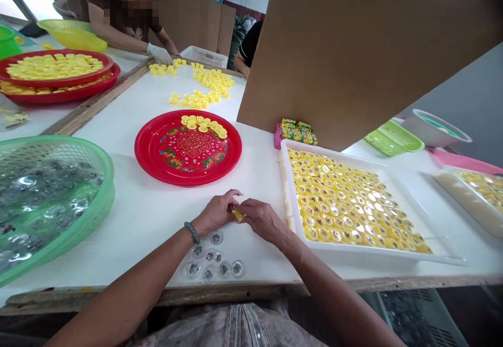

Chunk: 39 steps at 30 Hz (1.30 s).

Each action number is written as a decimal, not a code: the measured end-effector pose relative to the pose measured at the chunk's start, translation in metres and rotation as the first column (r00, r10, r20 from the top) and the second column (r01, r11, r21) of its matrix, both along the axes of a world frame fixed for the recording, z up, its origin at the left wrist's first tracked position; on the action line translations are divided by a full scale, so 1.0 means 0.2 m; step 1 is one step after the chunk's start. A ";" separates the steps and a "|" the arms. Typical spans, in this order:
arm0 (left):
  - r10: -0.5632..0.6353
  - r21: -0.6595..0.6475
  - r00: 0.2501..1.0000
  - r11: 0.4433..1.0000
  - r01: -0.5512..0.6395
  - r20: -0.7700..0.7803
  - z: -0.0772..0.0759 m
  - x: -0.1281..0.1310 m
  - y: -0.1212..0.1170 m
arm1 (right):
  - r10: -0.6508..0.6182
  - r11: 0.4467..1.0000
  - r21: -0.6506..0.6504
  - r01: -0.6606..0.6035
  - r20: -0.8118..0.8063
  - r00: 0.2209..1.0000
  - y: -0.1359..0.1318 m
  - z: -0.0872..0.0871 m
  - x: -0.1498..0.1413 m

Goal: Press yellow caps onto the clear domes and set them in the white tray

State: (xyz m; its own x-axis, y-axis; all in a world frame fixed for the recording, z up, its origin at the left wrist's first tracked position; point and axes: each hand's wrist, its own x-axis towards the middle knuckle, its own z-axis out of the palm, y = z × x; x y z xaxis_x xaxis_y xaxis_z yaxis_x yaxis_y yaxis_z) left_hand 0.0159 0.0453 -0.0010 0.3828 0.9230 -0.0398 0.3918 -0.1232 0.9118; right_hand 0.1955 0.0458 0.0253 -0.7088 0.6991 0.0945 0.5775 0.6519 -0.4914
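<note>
Over the white tabletop, my left hand (217, 210) and my right hand (264, 221) meet, their fingers closed round one small yellow plastic piece (238, 214). My fingers cover most of it. Below my left wrist lie several clear round caps (208, 272) with dark bits showing inside. Just beyond my hands sits a red round tray (149, 150) with a printed pattern and several yellow cup-shaped pieces (203, 125) at its far side. To the right of my right hand, a white rectangular tray (288, 190) holds rows of yellow pieces with shiny clear tops (338, 200).
At left stands a green mesh basket (107, 179) of clear caps; behind it, stacked red trays (113, 77) hold yellow pieces. A cardboard sheet (334, 48) leans over the right. Small packets (296, 131) stand beside it. A co-worker's gloved hand (159, 53) touches yellow pieces at the far edge.
</note>
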 end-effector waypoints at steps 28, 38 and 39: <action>-0.012 -0.429 0.993 0.901 0.060 0.115 -0.10 -0.02 0.07 | 0.051 0.998 0.032 -0.055 0.118 0.992 -0.01 0.00 0.02; 0.022 -0.583 1.000 0.812 -0.006 0.021 -0.08 -0.03 0.12 | 0.023 0.998 0.059 -0.033 0.165 0.986 -0.03 0.01 0.03; 0.033 -0.582 0.999 0.813 -0.016 0.019 -0.08 -0.03 0.12 | 0.015 0.997 0.072 -0.027 0.166 0.986 -0.04 0.01 0.03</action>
State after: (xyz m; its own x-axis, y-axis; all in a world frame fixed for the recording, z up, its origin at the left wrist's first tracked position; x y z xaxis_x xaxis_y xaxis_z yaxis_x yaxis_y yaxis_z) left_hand 0.0104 0.0695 -0.0169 0.3694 0.7398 -0.5623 0.3622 0.4426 0.8203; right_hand 0.2015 0.0379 0.0266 -0.7336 0.6791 0.0257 0.6324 0.6960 -0.3400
